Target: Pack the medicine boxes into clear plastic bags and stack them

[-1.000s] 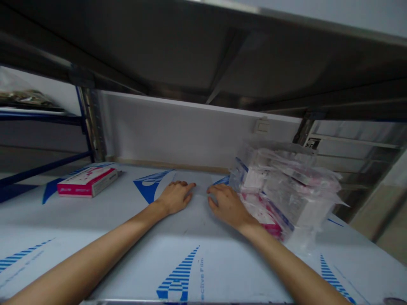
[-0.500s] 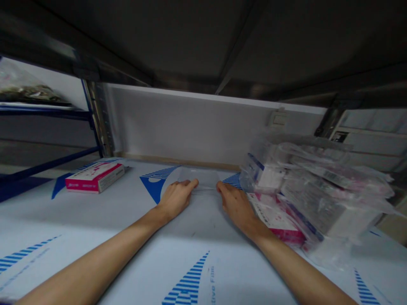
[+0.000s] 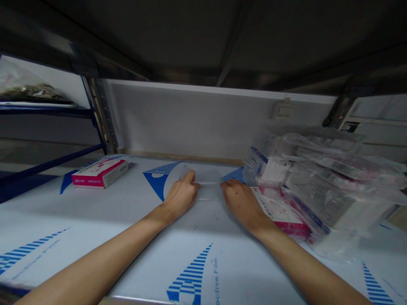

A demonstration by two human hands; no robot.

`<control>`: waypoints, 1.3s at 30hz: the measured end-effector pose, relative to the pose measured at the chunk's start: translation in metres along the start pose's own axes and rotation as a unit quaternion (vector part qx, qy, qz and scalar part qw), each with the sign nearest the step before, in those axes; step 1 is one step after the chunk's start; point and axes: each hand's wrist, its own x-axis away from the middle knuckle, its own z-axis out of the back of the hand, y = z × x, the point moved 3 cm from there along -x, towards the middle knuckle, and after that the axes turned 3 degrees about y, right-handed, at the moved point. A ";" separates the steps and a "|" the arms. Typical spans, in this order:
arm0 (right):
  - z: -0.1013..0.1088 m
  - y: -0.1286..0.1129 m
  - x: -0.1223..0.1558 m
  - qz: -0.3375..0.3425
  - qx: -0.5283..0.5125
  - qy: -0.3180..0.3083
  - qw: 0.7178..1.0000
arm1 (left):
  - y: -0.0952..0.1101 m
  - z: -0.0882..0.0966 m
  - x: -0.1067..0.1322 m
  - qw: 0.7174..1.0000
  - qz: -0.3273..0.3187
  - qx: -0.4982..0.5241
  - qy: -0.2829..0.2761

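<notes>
A flat clear plastic bag lies on the film-covered shelf surface between my hands. My left hand grips the bag's left side, with its fingers over the plastic. On the other side, my right hand holds the bag's right edge with its fingertips. A heap of clear bags packed with white and pink boxes sits just right of my right hand, its lower edge close to my wrist.
A pink and white carton lies at the back left of the shelf. A white back panel stands behind, under a dark upper shelf. A blue rack is at the far left.
My hands have moved slightly to the right and closer to the bag. The bag now stretches between them. The view has tilted slightly, shifting the shelf contents to the right.
</notes>
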 end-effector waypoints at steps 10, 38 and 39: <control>-0.003 0.000 0.004 -0.018 0.054 -0.041 0.998 | -0.008 0.007 -0.002 0.996 0.056 -0.069 -0.015; -0.015 0.007 0.002 -0.033 -0.057 0.018 0.998 | -0.011 0.011 0.001 0.994 0.102 -0.024 0.028; -0.016 0.007 0.001 -0.031 -0.083 0.035 0.995 | -0.010 0.012 0.001 0.995 0.096 -0.008 0.029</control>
